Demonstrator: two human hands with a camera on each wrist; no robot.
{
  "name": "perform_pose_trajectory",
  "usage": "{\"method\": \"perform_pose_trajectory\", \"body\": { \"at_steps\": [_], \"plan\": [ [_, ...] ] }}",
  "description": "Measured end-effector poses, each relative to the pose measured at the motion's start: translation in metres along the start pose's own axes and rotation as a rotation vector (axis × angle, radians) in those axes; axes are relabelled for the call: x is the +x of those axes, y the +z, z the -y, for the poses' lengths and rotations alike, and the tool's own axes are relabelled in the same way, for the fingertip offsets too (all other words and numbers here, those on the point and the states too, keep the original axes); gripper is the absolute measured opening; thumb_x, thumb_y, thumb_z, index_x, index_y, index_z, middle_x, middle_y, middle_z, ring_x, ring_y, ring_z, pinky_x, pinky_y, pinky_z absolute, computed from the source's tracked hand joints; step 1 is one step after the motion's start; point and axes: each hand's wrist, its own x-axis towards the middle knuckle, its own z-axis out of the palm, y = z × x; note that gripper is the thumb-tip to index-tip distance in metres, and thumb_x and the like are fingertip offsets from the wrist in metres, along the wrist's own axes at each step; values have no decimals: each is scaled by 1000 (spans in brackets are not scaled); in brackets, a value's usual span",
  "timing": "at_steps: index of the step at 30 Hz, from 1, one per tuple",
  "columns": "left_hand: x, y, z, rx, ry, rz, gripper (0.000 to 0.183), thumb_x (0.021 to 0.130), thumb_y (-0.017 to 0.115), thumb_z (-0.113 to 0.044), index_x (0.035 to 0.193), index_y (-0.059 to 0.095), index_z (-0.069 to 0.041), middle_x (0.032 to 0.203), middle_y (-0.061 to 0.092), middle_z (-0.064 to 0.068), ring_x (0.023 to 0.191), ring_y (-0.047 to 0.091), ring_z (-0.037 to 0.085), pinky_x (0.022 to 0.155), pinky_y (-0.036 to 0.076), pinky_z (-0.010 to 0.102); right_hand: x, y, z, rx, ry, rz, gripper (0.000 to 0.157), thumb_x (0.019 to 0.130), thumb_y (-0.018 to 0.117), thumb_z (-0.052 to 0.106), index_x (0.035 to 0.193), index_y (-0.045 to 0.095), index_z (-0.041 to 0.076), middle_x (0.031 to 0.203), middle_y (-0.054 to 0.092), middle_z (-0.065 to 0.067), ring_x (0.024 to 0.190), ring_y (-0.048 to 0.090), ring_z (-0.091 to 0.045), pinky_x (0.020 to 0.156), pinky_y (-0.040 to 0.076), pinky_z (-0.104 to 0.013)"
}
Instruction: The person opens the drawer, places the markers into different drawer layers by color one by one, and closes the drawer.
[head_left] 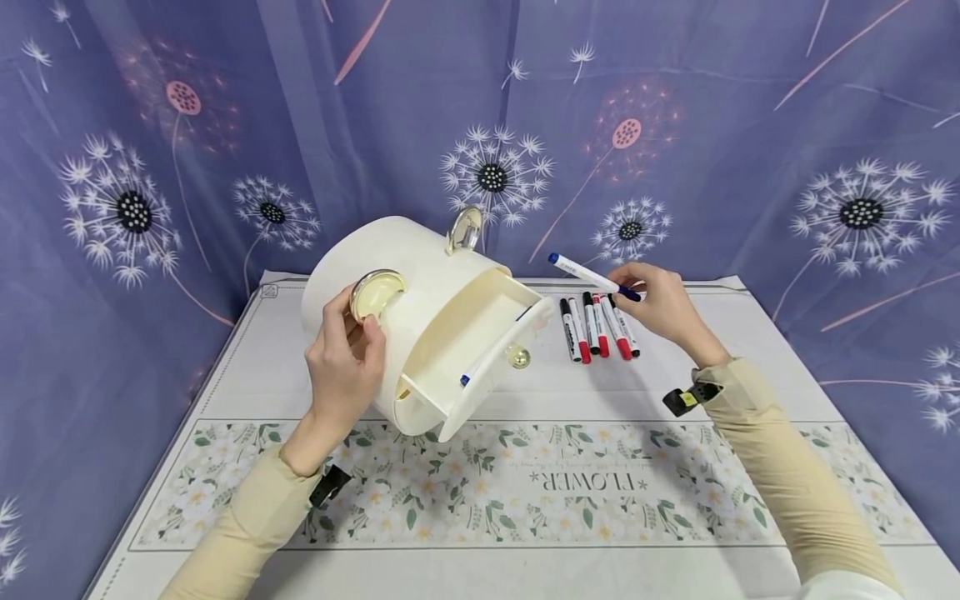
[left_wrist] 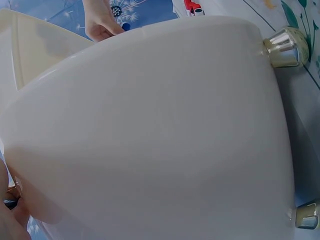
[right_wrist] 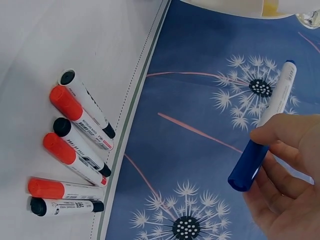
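Note:
A cream-white rounded storage box leans toward the right with its drawer pulled out. My left hand grips one of its two gold-rimmed ears; the left wrist view catches only some fingers at the edge. A blue-ended marker lies inside the drawer, partly hidden by the drawer front. Between thumb and fingers, my right hand pinches a blue marker by its capped end, above several black and red markers lying on the table to the right of the box.
A white tablecloth with a flower-printed band covers the table. Behind and at both sides hangs a blue dandelion curtain. The drawer's clear knob sticks out toward the markers. Gold feet project from the box's underside.

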Motion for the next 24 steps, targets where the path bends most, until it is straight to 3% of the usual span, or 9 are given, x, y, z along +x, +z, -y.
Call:
{"method": "perform_pose_trajectory", "body": {
  "at_steps": [6, 16, 24],
  "plan": [
    [0, 0, 0, -4, 5, 0, 36, 86, 50, -7, 120, 47, 7, 101, 62, 24, 83, 67, 32, 65, 57, 36, 1, 1, 2, -19, -44, 11, 21, 82, 62, 1, 103, 63, 4, 96, 63, -13, 87, 59, -26, 80, 52, -42],
    [-1, -1, 0, 3, 0, 0, 36, 86, 50, -6, 120, 46, 7, 101, 62, 25, 83, 67, 32, 65, 57, 36, 4, 5, 9, -36, -198, -86, 22, 83, 59, -3, 104, 63, 4, 100, 64, -11, 87, 57, -22, 74, 47, -38],
    [0, 0, -1, -2, 2, -1, 36, 86, 51, -7, 119, 47, 8, 101, 62, 25, 83, 67, 32, 65, 57, 37, 3, 6, 16, -29, -239, -95, 24, 84, 57, -4, 107, 63, 4, 101, 63, -12, 89, 56, -24, 75, 46, -40]
  ]
}}
